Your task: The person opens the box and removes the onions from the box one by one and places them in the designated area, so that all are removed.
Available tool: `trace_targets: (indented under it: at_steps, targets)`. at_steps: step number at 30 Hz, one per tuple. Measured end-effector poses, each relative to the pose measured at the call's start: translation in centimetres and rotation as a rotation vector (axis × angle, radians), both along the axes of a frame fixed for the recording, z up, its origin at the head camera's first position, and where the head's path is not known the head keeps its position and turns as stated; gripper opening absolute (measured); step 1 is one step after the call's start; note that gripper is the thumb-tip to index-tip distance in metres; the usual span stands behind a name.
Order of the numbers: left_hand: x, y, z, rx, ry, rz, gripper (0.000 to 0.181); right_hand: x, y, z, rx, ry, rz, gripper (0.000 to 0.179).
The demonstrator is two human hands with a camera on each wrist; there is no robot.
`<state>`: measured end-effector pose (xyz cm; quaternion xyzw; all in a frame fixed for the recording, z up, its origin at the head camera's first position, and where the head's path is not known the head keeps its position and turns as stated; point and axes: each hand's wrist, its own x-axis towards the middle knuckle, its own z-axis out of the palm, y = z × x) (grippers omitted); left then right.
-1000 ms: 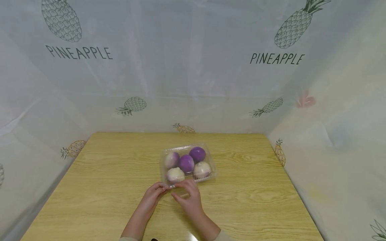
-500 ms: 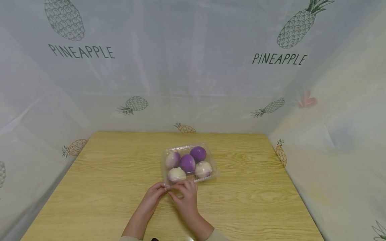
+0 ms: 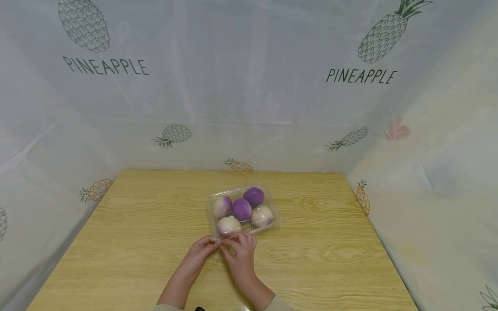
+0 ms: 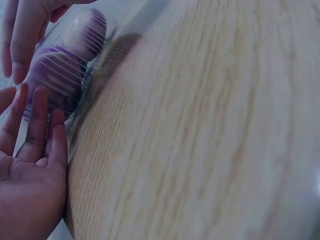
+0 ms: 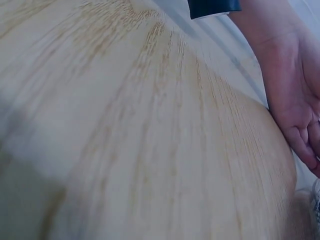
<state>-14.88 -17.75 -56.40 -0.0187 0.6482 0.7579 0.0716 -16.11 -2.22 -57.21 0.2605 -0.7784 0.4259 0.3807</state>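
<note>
A clear plastic clamshell box (image 3: 275,211) rests on the wooden table, holding several round purple-and-white vegetables (image 3: 241,210) that look like onions. At the box's near left corner my left hand (image 3: 196,257) pinches the plastic edge between thumb and fingertips. Right beside it, my right hand (image 3: 242,255) pinches the same edge, its fingertips meeting the left ones. In the left wrist view, the left palm (image 4: 35,185) faces up, while the right hand (image 4: 30,35) reaches down from above. The right wrist view shows the left hand (image 5: 295,100) at its right side.
The wood-grain table (image 3: 330,255) extends around the box on all sides. Behind it and at both sides hangs a pale curtain (image 3: 241,99) printed with pineapples. A small dark object (image 3: 199,309) shows at the bottom edge, between the forearms.
My right thumb and fingers have come together and moved left to the box's corner. The box has turned slightly, and the far purple vegetable has shifted a little left. My left hand stays near the corner.
</note>
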Motion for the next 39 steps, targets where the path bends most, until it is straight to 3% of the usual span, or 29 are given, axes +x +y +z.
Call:
trace_targets:
  at_steps: [12,21,39]
  targets:
    - [-0.12,-0.12,-0.11,-0.01,0.012,-0.014,0.01,0.0,-0.02,0.12,0.001,-0.035,-0.005,0.016]
    - [-0.12,-0.01,-0.23,-0.013,0.031,-0.016,0.009,-0.44,-0.2,0.49,0.012,0.059,-0.006,0.012]
    - [-0.18,-0.11,-0.05,0.017,0.022,-0.053,0.008,-0.86,-0.36,0.46,0.005,0.087,0.024,0.01]
